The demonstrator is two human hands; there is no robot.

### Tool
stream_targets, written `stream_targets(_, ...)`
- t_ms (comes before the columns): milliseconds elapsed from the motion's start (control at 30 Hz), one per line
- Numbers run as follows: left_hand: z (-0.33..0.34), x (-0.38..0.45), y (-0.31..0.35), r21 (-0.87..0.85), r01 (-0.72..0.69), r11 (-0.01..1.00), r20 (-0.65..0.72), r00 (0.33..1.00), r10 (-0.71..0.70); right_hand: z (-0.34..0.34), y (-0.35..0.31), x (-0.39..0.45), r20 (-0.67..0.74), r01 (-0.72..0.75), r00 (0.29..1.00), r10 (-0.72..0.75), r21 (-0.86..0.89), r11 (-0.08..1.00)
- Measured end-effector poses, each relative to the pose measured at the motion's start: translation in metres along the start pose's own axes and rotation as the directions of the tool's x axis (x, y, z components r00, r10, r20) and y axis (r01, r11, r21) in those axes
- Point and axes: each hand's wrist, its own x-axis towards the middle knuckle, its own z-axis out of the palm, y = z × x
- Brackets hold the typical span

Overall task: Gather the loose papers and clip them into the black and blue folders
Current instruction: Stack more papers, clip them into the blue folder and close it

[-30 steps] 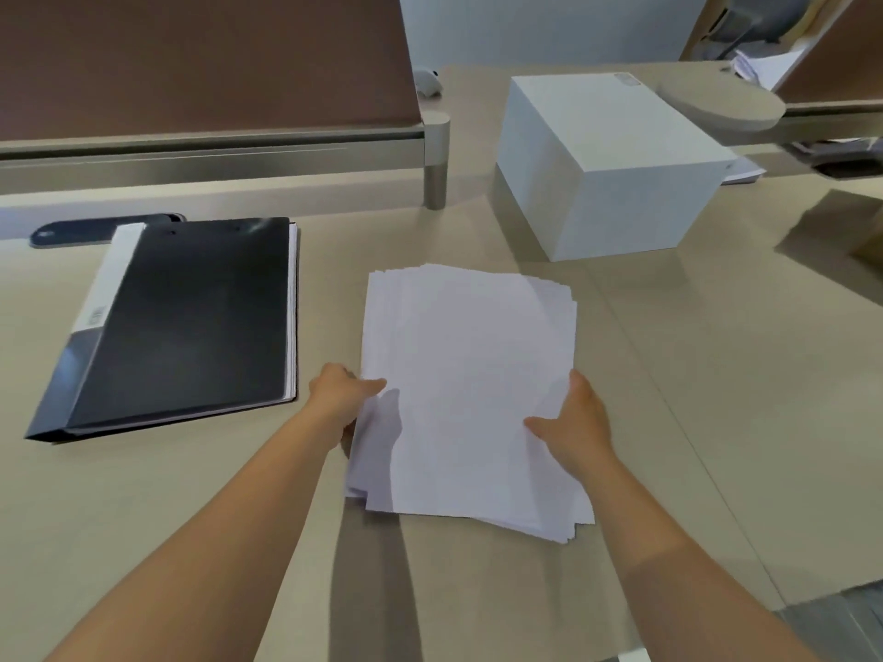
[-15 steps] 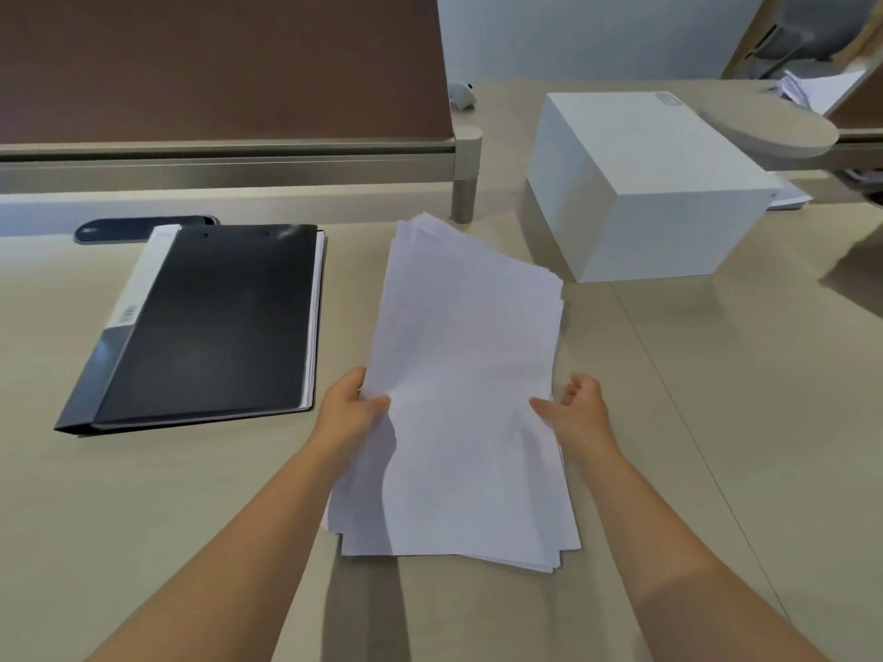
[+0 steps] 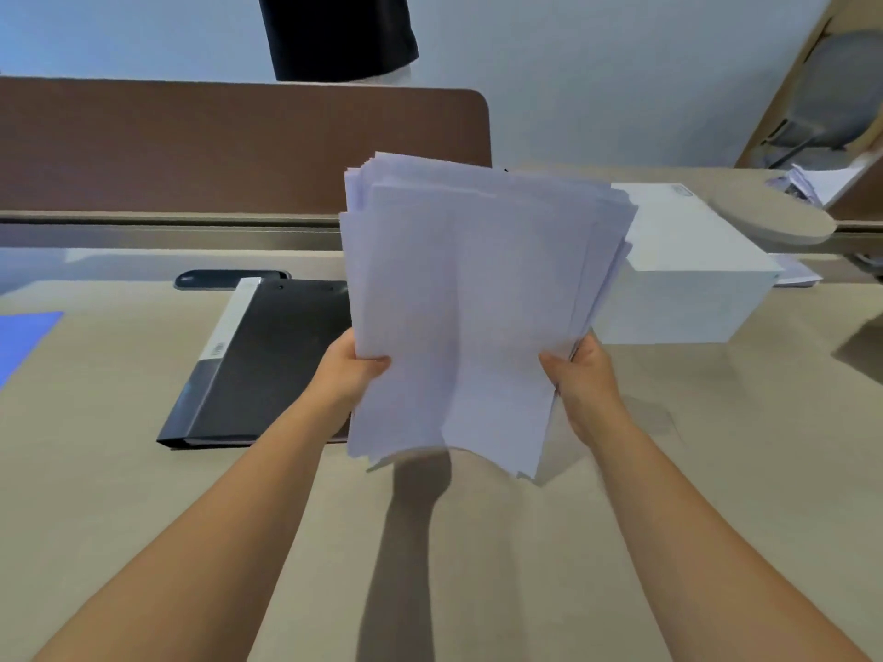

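An uneven stack of white papers (image 3: 468, 303) is held upright above the desk, its bottom edge off the surface. My left hand (image 3: 346, 370) grips its left edge and my right hand (image 3: 580, 375) grips its right edge. The black folder (image 3: 267, 355) lies shut on the desk to the left, partly hidden behind the papers and my left arm. A corner of the blue folder (image 3: 24, 339) shows at the far left edge.
A white box (image 3: 693, 279) stands on the desk at the right, behind the papers. A brown divider panel (image 3: 215, 145) runs along the back, with a person in dark clothes (image 3: 339, 35) beyond it. More papers (image 3: 807, 181) lie at the far right.
Both hands have lifted the stack from lying flat on the desk to standing upright in the air. The view has tilted up, bringing the blue folder corner into sight.
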Motion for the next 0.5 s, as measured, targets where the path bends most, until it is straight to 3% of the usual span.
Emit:
stream_targets(133,-0.005,-0.005,0.018,-0.067,-0.066,0.996,-0.013,0.998,0.066,-0.006,-0.018,-0.007,0.018,-0.021,1.000,0.022,-0.063,0.998)
stream_targets(300,-0.009,-0.002,0.036,-0.137,-0.195,0.971,-0.029,0.981,0.193,-0.005,-0.042,-0.005,0.061,0.009,0.998,-0.011,0.029,1.000)
stream_targets(400,0.000,-0.001,0.043,-0.137,-0.188,0.973,0.056,0.979,0.197,0.002,-0.049,-0.007,0.078,-0.005,0.997,0.001,0.049,0.999)
stream_targets(500,-0.002,0.001,0.045,-0.189,-0.187,0.964,0.032,0.980,0.197,-0.006,-0.047,-0.006,0.068,-0.015,0.998,0.013,0.031,0.999)
